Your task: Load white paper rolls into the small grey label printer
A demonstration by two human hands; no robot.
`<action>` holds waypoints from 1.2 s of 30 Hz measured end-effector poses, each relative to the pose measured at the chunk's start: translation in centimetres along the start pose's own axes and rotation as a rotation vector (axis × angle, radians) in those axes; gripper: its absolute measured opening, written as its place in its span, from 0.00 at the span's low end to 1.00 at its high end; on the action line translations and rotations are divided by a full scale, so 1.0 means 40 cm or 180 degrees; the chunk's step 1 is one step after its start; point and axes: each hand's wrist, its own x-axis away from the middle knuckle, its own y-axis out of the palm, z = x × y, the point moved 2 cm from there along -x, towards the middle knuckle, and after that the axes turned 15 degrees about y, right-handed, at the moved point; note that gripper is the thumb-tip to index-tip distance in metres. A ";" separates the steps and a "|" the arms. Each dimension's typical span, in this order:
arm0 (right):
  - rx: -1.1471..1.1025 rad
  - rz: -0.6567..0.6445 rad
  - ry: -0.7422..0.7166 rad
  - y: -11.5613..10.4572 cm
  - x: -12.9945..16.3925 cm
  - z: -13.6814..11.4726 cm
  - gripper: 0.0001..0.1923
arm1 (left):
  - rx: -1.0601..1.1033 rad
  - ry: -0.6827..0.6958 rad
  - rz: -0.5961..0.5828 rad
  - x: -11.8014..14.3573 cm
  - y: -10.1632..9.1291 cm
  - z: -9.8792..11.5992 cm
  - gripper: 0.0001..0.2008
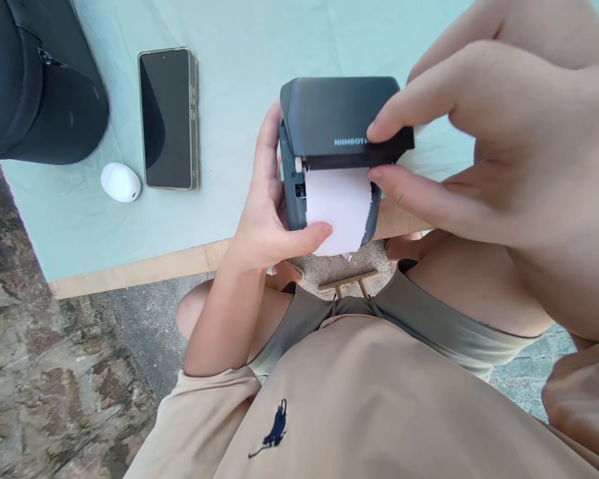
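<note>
Curling round the left side of a dark NIIMBOT label printer (339,110), the left hand (259,229) holds it at the table's wooden near edge (144,271), thumb on the white paper strip (337,206). The right hand (519,126) pinches the lid's front edge between thumb and forefinger. Pale green cloth (239,100) spreads between printer and smartphone (167,120); just beside the phone sits a white oval case (120,182), then a black zippered case (44,86) at the table's left edge.

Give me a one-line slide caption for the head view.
Left hand holds a dark NIIMBOT device, thumb on its white paper; right hand touches its cover.
</note>
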 end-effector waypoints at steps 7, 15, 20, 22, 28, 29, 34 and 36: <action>0.0422 0.0074 -0.0490 0.017 0.018 0.009 0.15 | 0.0069 -0.0050 -0.0113 -0.014 0.010 0.030 0.44; 0.0596 0.0306 -0.0483 0.007 0.030 -0.008 0.25 | 0.0775 0.0121 0.0622 0.000 0.004 -0.061 0.42; 0.0710 0.0056 -0.0243 0.010 0.031 0.001 0.33 | 0.0930 0.0148 0.0432 0.007 -0.019 -0.131 0.34; 0.0669 -0.0098 -0.0279 0.013 0.027 0.004 0.32 | 0.1047 0.0217 0.0275 0.006 -0.024 -0.136 0.37; 0.0509 -0.0320 -0.0077 0.006 0.014 -0.016 0.33 | 0.0950 0.0416 0.0320 0.003 -0.013 -0.132 0.41; 0.0501 -0.0324 -0.0022 0.004 0.013 -0.020 0.32 | 0.0965 0.0366 0.0315 0.003 -0.007 -0.128 0.41; 0.0451 -0.0347 0.0158 0.012 0.016 -0.024 0.34 | 0.0607 0.0190 0.0737 0.005 0.013 -0.111 0.37; 0.0451 -0.0329 0.0245 0.020 0.020 -0.019 0.39 | 0.0422 0.0285 0.0728 0.004 0.012 -0.092 0.42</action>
